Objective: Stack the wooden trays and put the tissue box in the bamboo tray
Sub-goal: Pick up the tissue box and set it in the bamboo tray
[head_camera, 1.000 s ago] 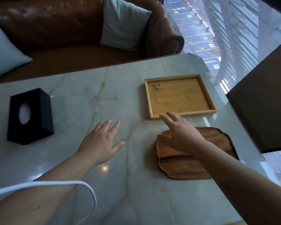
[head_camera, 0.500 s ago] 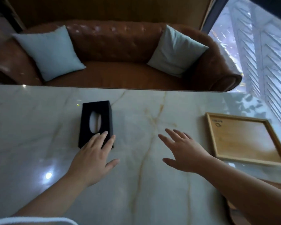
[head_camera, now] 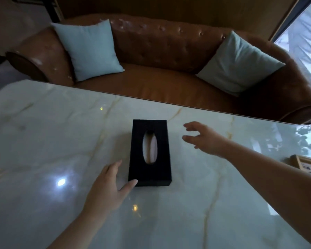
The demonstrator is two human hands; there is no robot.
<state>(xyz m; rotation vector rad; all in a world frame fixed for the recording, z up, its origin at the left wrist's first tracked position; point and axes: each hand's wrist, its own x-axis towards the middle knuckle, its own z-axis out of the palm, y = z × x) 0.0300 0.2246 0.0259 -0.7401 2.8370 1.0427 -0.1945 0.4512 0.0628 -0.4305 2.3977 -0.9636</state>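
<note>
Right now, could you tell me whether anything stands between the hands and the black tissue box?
Nothing visible does. The black rectangular tissue box lies alone on the pale marble table. The left hand is open at its near left corner, thumb at the edge; the right hand hovers open to its right, across bare marble.

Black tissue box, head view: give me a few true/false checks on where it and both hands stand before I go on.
1. The black rectangular tissue box lies flat on the pale marble table, oval opening up. True.
2. The right hand has a closed grip on the box. False: it is open, apart from the box's right side.
3. The left hand is open at the box's near left corner. True.
4. The box sits inside the bamboo tray. False: the tray is at the right edge, apart.
</note>
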